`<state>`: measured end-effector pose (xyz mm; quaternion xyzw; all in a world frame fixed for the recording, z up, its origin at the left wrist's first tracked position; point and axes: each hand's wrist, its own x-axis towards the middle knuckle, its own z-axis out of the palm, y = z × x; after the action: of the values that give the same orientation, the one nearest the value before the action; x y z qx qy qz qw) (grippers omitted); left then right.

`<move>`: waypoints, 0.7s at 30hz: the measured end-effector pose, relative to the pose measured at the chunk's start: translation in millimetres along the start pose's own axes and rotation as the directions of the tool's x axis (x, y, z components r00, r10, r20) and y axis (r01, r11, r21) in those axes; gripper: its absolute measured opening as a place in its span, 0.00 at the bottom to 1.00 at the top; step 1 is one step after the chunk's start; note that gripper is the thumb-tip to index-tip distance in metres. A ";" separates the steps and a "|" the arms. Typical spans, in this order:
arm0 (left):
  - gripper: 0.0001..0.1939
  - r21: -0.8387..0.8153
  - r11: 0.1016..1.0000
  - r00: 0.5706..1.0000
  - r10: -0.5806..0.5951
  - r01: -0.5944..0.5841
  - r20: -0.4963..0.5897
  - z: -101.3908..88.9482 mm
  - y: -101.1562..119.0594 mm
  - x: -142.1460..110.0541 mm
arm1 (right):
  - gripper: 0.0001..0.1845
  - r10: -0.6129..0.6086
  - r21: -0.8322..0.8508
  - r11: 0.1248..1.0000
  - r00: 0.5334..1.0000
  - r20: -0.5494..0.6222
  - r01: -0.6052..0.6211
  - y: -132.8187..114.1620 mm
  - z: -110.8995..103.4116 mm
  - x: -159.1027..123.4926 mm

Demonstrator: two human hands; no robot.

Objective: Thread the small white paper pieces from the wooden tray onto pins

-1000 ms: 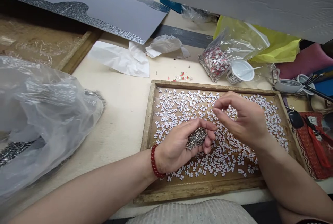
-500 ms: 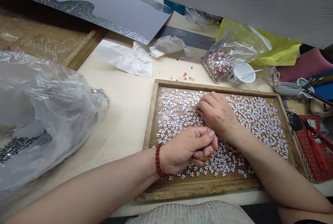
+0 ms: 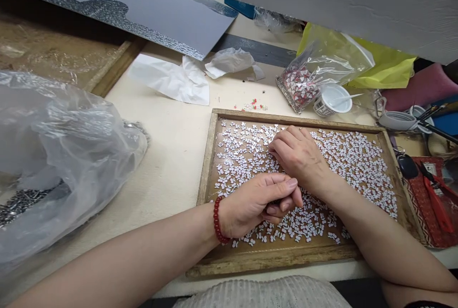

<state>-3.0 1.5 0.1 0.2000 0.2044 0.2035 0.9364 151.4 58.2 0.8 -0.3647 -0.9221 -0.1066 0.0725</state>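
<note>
The small white bow-shaped pieces [image 3: 361,160] lie spread, loose and close together, inside the wooden tray [image 3: 279,261], beneath and around both hands. A dragged wrist or sleeve-less forearm could sweep them out of place, since nothing visible fixes them; a careless fingertip might flip or stack a few.

The right hand [image 3: 299,155] is low over the pieces, knuckles up and fingers bent down; its fingertips are hidden, so whether that grip is clenched, released or grasping a piece cannot be told. The left hand [image 3: 255,198] curls loosely just beside it, thumb across the fingers, with its palm and any contents hidden. If that grip does contain anything small, slackening could spill it among the pieces.

Farther out on the desk [image 3: 164,155], a plastic bag [image 3: 89,141] with metal bits [image 3: 26,203] sits to the left.
</note>
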 end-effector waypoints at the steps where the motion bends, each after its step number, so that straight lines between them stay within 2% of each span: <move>1: 0.15 -0.003 1.000 1.000 0.002 -0.002 -0.002 0.0 -0.1 0.1 | 0.07 0.000 -0.002 1.000 1.000 0.002 0.000 -0.1 0.0 0.0; 8: 0.15 -0.019 1.000 1.000 0.005 -0.005 -0.006 -0.7 -0.1 0.8 | 0.07 -0.002 -0.001 1.000 1.000 -0.013 0.002 0.3 -0.2 -0.6; 13: 0.14 -0.019 1.000 1.000 0.007 -0.007 -0.018 -0.2 0.4 0.7 | 0.05 0.025 0.066 0.998 0.999 -0.038 -0.023 1.8 -3.3 -0.5; 21: 0.15 0.004 1.000 1.000 -0.002 0.002 -0.026 0.1 1.2 0.5 | 0.08 0.028 0.133 0.991 0.998 -0.055 -0.021 0.1 1.1 1.1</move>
<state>-3.0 2.7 0.5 0.1992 0.2169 0.2047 0.9335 150.6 59.2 0.0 -0.3672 -0.9202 -0.0547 0.1242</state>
